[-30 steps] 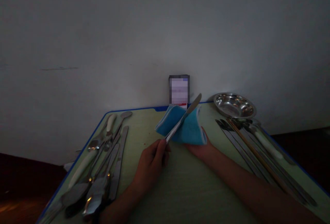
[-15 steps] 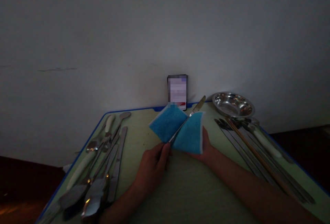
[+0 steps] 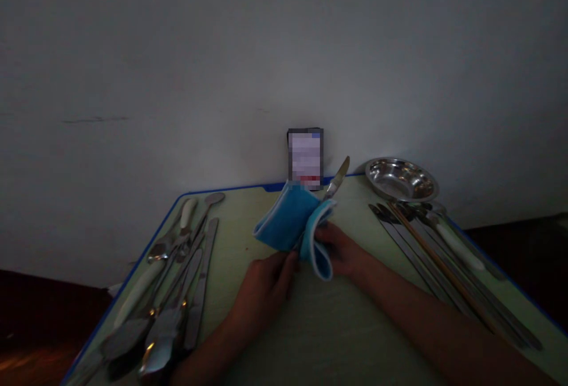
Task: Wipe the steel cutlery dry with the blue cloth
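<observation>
My left hand (image 3: 261, 291) is closed on the handle of a metal table knife (image 3: 336, 180), whose blade points up and away to the right. A blue sponge cloth (image 3: 293, 226) with a white edge is folded around the knife's middle. My right hand (image 3: 341, 250) grips the cloth from the right side, fingers curled on the fold. Both hands are above the middle of a pale green table (image 3: 319, 327).
A pile of metal cutlery (image 3: 177, 279) lies along the table's left side. More knives and long utensils (image 3: 439, 256) lie in a row on the right, behind them a steel bowl (image 3: 402, 179). A small box (image 3: 305, 158) stands against the wall.
The cloth, spread open under the knife half a second ago, is now folded shut around the blade by my right hand. The knife tip has tilted slightly more upright.
</observation>
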A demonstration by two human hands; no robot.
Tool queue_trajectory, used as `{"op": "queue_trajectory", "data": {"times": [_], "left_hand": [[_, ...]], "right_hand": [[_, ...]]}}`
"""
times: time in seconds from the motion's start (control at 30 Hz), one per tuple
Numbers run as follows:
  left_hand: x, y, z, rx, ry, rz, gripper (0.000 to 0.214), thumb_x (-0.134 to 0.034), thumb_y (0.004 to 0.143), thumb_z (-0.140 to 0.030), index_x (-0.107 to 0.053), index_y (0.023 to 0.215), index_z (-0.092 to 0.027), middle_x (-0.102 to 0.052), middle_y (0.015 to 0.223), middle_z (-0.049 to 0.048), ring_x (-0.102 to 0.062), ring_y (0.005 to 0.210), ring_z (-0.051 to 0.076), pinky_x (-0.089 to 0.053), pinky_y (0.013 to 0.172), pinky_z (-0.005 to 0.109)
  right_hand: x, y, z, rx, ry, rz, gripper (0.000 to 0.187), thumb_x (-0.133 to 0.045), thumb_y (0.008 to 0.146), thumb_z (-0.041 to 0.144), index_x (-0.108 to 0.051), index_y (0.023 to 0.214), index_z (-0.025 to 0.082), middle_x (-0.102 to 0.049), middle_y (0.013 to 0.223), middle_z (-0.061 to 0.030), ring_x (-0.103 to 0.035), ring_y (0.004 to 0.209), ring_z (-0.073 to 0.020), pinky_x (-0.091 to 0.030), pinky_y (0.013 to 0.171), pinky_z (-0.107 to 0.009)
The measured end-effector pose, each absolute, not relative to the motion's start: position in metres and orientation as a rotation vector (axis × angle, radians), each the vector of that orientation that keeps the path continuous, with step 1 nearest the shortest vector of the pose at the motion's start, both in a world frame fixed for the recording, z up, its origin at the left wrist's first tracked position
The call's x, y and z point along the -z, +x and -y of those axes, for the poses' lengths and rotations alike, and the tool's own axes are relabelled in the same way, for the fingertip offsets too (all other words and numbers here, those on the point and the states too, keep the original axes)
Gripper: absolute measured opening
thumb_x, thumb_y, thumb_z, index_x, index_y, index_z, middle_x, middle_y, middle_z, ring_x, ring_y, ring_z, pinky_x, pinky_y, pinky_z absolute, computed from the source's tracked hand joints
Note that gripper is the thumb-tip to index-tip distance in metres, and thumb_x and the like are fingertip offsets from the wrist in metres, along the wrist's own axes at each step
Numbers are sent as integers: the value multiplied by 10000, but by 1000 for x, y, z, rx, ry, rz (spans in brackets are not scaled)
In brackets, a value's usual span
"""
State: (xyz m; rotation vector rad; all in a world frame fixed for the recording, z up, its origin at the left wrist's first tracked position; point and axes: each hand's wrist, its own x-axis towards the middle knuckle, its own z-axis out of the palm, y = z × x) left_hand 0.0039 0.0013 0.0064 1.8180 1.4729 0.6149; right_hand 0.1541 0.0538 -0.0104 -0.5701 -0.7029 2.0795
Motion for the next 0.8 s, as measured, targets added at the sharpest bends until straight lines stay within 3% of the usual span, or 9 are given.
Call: {"op": "queue_trajectory", "data": {"times": [0.2, 0.37, 0.47, 0.63, 0.8], "left_hand": [[-7, 4, -1, -592, 1847, -1424, 414, -350, 878, -374, -534, 570, -169, -479, 474, -31, -466, 447, 105, -320, 467, 207], [-4, 4, -2, -650, 1745, -1441, 352, -388, 863, -415, -573, 707, -160, -506, 505, -33, -501, 481, 119, -354, 474, 211], [-2, 3, -4, -696, 1715, -1425, 283, -498, 808, -426, -563, 860, -156, -612, 665, 5, -569, 585, 147, -411, 526, 226], [-2, 2, -6, -725, 1638, -1384, 440, -650, 696, -407, -494, 1031, -168, -668, 952, 79, -634, 813, 208, -491, 701, 292], [-4, 3, -8, -799, 1477, -1401, 494, -678, 675, -353, -437, 1060, -160, -667, 1006, 103, -646, 871, 201, -509, 733, 291]], "right_hand": [[9, 151, -56, -2125, -602, 500, 356, -781, 507, 233, -625, 821, 170, -671, 689, 33, -641, 699, -141, -505, 741, -282], [12, 148, -58, -2084, -563, 485, 329, -743, 600, 276, -612, 881, 166, -683, 773, 8, -644, 773, -152, -494, 791, -307], [12, 147, -59, -2048, -576, 468, 319, -719, 640, 306, -607, 903, 163, -685, 789, -3, -641, 790, -159, -490, 802, -321], [11, 142, -57, -1954, -618, 529, 276, -687, 678, 325, -612, 898, 177, -688, 798, -5, -641, 777, -161, -484, 807, -335], [15, 138, -54, -1924, -633, 673, 263, -638, 734, 307, -608, 971, 197, -687, 877, -12, -632, 852, -162, -451, 861, -351]]}}
